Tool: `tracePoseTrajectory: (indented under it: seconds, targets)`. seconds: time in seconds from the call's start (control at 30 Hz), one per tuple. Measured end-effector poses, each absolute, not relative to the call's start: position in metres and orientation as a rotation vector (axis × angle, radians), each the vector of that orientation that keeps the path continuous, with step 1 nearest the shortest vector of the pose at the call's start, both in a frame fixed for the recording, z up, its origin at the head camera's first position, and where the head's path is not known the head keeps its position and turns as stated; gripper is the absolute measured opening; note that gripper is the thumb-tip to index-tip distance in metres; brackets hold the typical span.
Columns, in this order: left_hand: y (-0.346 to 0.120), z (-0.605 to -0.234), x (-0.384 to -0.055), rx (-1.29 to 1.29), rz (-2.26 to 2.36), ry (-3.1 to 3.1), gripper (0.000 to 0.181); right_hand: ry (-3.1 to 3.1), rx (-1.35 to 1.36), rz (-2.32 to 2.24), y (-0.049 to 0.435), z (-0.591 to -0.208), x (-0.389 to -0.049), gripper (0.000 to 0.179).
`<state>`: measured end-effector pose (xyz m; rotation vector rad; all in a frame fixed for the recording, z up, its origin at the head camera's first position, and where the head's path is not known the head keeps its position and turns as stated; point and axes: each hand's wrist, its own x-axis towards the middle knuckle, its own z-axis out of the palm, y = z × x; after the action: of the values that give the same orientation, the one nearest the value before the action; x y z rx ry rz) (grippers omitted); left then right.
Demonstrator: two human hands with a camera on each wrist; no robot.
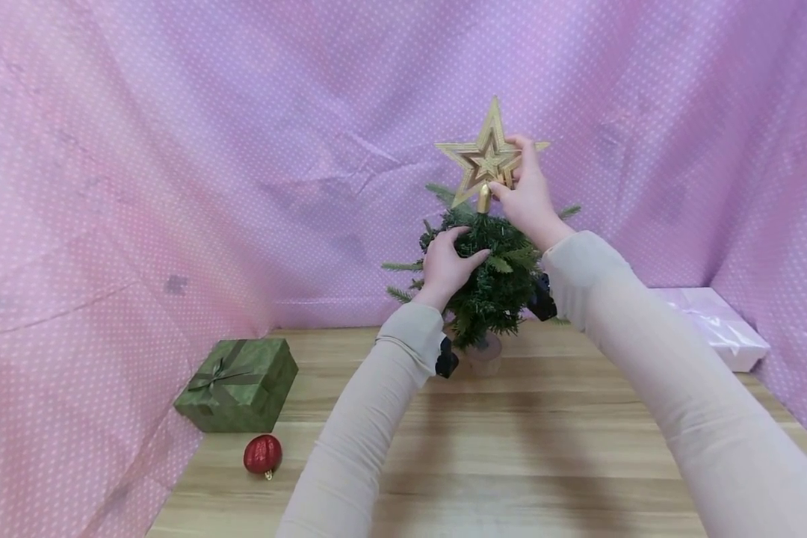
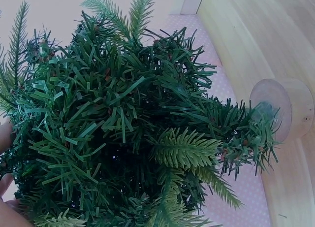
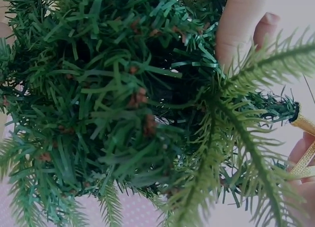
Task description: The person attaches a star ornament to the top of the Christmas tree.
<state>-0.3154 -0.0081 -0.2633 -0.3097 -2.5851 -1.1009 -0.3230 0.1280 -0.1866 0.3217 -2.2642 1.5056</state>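
Observation:
A small artificial Christmas tree (image 1: 491, 295) stands on the table with a round wooden base (image 2: 301, 109). My left hand (image 1: 445, 265) grips its upper branches, thumb and fingers spread around them from the left. Above, my right hand (image 1: 530, 196) holds a gold star tree topper (image 1: 489, 164) by its right side and lower part. The star is nearly upright. In the right wrist view the topper's gold socket (image 3: 304, 123) meets the tree's tip. Branches fill most of the left wrist view (image 2: 113, 113) and hide much of the left hand.
On the wooden table (image 1: 511, 448), a green gift box (image 1: 242, 385) with a bow lies at the left, a red ball ornament (image 1: 263, 454) before it. A white gift box (image 1: 726, 329) sits at the right. Pink dotted cloth (image 1: 276, 112) hangs behind and at the sides.

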Motion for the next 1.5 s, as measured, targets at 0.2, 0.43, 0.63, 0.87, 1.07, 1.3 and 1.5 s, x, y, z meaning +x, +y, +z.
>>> tracePoseTrajectory:
  seconds: [0.2,0.43,0.63,0.87,1.07,1.3,1.5]
  targets:
    - [-0.008,-0.261,-0.315,-0.306,-1.101,-2.59,0.056,-2.302,0.337,1.467,0.129,-0.189,-0.323,0.064]
    - [-0.008,-0.262,-0.313,-0.299,-1.093,-2.599,0.056,-2.318,0.344,1.484,0.129,-0.194,-0.323,0.064]
    - [-0.008,-0.262,-0.312,-0.303,-1.084,-2.597,0.056,-2.311,0.345,1.486,0.129,-0.196,-0.324,0.064]
    - [-0.008,-0.262,-0.312,-0.304,-1.079,-2.598,0.055,-2.315,0.347,1.484,0.128,-0.198,-0.324,0.064]
    - [-0.008,-0.262,-0.312,-0.301,-1.074,-2.599,0.055,-2.318,0.345,1.47,0.128,-0.199,-0.324,0.064]
    - [-0.009,-0.263,-0.311,-0.304,-1.082,-2.599,0.055,-2.323,0.345,1.452,0.129,-0.2,-0.323,0.065]
    - [-0.009,-0.263,-0.31,-0.297,-1.078,-2.596,0.055,-2.318,0.366,1.459,0.128,-0.201,-0.324,0.064]
